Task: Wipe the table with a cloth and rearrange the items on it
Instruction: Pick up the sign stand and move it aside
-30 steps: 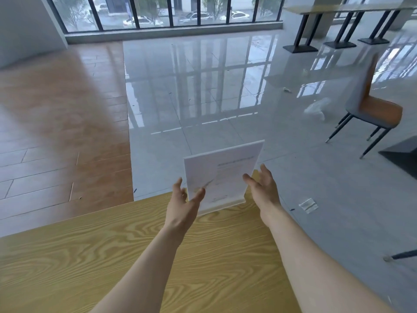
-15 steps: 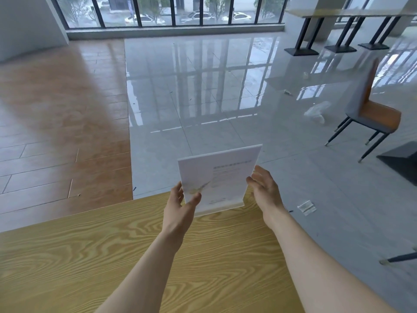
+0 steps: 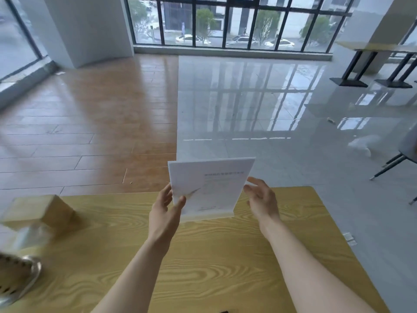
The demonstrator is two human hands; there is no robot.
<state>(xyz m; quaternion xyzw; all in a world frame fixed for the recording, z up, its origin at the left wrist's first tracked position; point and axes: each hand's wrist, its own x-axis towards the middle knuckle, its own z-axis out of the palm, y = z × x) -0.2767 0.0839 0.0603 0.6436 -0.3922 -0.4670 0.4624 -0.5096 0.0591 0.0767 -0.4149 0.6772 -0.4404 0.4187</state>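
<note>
Wood-grain table (image 3: 214, 263) nearest. Left hand (image 3: 165, 211) pinched the sign (image 3: 209, 188) by its left edge; right hand (image 3: 261, 199) sat open just beside the right edge. Sign stood near the far edge. Rearranging step; next likely square it up and let go.

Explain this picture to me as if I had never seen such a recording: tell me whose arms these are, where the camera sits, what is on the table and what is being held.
There is no machine here. A person wears a wide-angle camera on the head, so you look down along their two bare arms.

The left hand pinches the left edge of an upright sign holder, a white printed sheet in a clear stand that appears to rest on the wooden table near its far edge. The right hand is open beside the sheet's right edge; whether it touches is unclear.

At the table's left stand a wooden box and blurred shiny items I cannot identify. Beyond lie a glossy floor and windows.
</note>
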